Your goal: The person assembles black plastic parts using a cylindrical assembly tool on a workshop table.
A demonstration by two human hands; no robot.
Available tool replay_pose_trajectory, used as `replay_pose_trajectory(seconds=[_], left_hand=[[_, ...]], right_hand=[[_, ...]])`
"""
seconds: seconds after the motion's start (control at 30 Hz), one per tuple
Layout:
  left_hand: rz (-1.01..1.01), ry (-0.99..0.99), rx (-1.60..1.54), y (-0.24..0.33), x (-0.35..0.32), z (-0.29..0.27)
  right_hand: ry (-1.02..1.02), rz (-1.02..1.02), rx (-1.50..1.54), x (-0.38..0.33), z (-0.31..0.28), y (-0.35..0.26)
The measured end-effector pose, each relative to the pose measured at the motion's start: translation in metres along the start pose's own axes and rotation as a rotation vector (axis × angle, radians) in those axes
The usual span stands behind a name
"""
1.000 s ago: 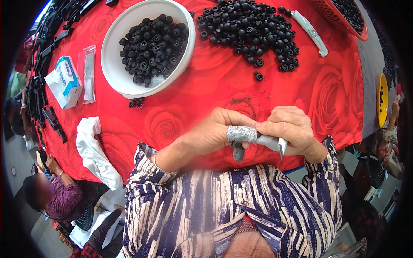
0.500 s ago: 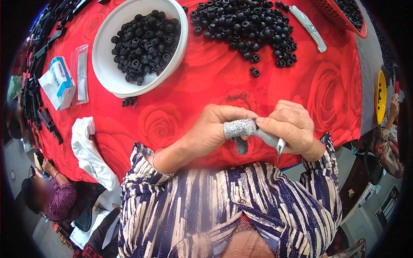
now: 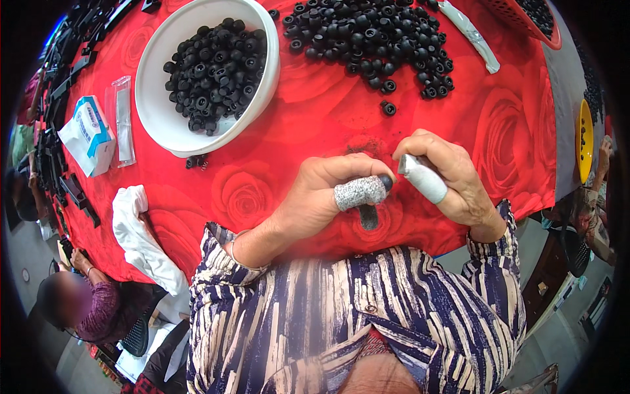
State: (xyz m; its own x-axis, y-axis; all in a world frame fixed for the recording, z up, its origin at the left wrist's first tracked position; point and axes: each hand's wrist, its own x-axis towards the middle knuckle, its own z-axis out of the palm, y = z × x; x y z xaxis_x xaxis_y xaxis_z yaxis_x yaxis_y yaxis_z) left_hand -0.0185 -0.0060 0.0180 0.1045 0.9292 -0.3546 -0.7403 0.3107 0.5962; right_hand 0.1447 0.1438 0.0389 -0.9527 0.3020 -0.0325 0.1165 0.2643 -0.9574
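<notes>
My left hand [image 3: 315, 194] is closed, pinching a small round black part [image 3: 386, 182] between thumb and fingertips. Speckled grey sleeves [image 3: 359, 192] cover some of its fingers. Just to its right and slightly apart, my right hand [image 3: 449, 174] is curled around a short tool with a pale wrapping [image 3: 425, 179]. A grey, metal-looking end of this tool shows near the fingertips; its exact kind is unclear. Dark crumbs [image 3: 367, 144] lie on the red cloth beyond my hands.
A white bowl [image 3: 144, 108] of black round parts stands at the far left. Loose black parts [image 3: 367, 39] are heaped on the red flowered tablecloth [image 3: 499, 138]. A white cloth [image 3: 141, 240], a tissue pack [image 3: 88, 138] and a red basket [image 3: 535, 29] lie around. Other people sit at both sides.
My hands have moved apart. The right hand has drawn back with the tool, whose pointed metal tip earlier faced down toward me. The black part now shows in my left fingertips.
</notes>
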Motion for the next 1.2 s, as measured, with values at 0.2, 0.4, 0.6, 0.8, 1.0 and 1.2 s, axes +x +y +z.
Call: replay_pose_trajectory(seconds=[0.2,0.4,0.6,0.8,1.0,1.2], left_hand=[[0.033,-0.005,0.07,-0.0019,-0.0001,0.0],[0.038,-0.005,0.097,-0.0035,-0.0004,-0.0008],[0.006,0.016,0.121,-0.003,0.0,-0.0004],[0.032,0.018,0.113,-0.0043,-0.0002,-0.001],[0.029,0.005,0.086,-0.0061,0.0002,-0.0022],[0.037,0.004,0.072,-0.0074,0.0005,-0.0026]], right_hand=[[0.006,-0.023,-0.049,0.0018,0.0042,-0.0002],[-0.005,-0.027,-0.07,0.0016,0.0042,-0.0002],[-0.032,-0.046,-0.066,0.0019,0.0033,0.0005],[-0.025,-0.049,-0.073,0.0017,0.004,0.0019],[-0.045,-0.068,-0.09,0.0031,0.0021,0.0016],[-0.041,-0.107,-0.117,0.0034,0.0026,0.0036]])
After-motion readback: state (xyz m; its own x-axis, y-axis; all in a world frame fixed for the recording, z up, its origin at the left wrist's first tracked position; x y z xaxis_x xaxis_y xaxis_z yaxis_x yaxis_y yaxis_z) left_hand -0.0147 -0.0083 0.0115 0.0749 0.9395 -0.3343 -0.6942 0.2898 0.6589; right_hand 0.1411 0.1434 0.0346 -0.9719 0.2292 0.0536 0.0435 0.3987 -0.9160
